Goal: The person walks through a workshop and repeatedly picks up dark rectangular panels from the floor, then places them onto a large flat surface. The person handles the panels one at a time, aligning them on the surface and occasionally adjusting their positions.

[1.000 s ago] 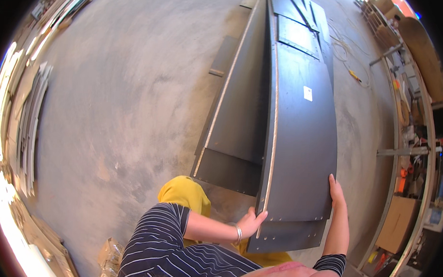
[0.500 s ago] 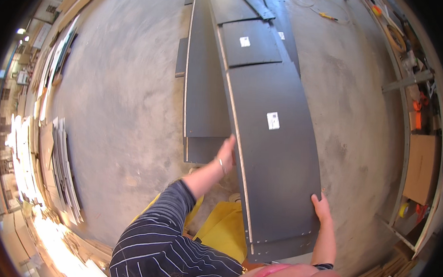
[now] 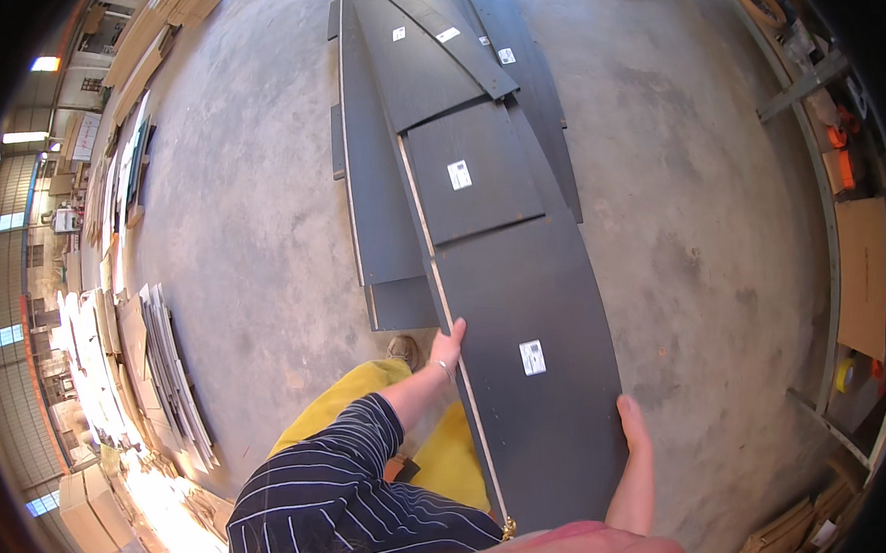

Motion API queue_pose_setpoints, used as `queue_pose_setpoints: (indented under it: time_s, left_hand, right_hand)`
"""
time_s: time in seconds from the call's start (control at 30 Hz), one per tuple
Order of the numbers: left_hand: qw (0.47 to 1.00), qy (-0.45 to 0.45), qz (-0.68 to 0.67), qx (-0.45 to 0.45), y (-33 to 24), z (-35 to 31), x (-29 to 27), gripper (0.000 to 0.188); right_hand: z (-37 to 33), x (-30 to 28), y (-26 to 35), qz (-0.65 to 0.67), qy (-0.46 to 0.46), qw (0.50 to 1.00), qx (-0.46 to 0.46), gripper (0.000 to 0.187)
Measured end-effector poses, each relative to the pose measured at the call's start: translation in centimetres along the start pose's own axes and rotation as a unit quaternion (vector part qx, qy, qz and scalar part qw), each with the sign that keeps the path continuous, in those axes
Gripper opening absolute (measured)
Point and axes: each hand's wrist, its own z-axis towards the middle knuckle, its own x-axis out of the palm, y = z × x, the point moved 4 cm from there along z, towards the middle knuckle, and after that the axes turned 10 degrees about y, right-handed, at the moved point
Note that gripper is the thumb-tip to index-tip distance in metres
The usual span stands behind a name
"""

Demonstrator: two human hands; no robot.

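Charcoal panel (image 3: 552, 292) stretches away over the floor (image 3: 704, 260), smaller boards (image 3: 487, 194) on top of it. Left hand (image 3: 451, 344) is clamped on its left edge, right hand (image 3: 636, 427) on its right, probably opposed so the long load stays level.

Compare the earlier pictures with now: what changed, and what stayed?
The long dark panel has come toward the person, its near end now out of sight. The left hand has shifted from near that end to farther up the left edge. The right hand still touches the right edge, and the smaller panel still lies on top.
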Motion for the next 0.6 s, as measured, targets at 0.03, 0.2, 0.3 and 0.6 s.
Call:
queue_pose_setpoints:
  time_s: [0.03,0.2,0.3,0.6]
  left_hand:
    - [0.999,-0.009,0.003,-0.033,1.4,-1.5,0.6,0.053]
    - [0.990,-0.004,0.056,-0.132,6.5,-8.3,3.2,0.058]
    - [0.961,0.050,-0.167,-0.213,6.9,-10.0,3.7,0.060]
    - [0.993,-0.040,-0.110,-0.012,-20.9,20.0,-7.7,0.085]
  right_hand:
    - [0.9,-0.6,1.6,-0.020,-0.003,0.999,-0.029,0.044]
    - [-1.8,-1.7,4.8,-0.138,-0.054,0.989,-0.006,0.044]
    - [-6.3,-2.5,3.4,-0.125,-0.048,0.990,0.043,0.040]
    - [-11.2,-1.2,-2.0,-0.090,-0.085,0.987,0.105,0.029]
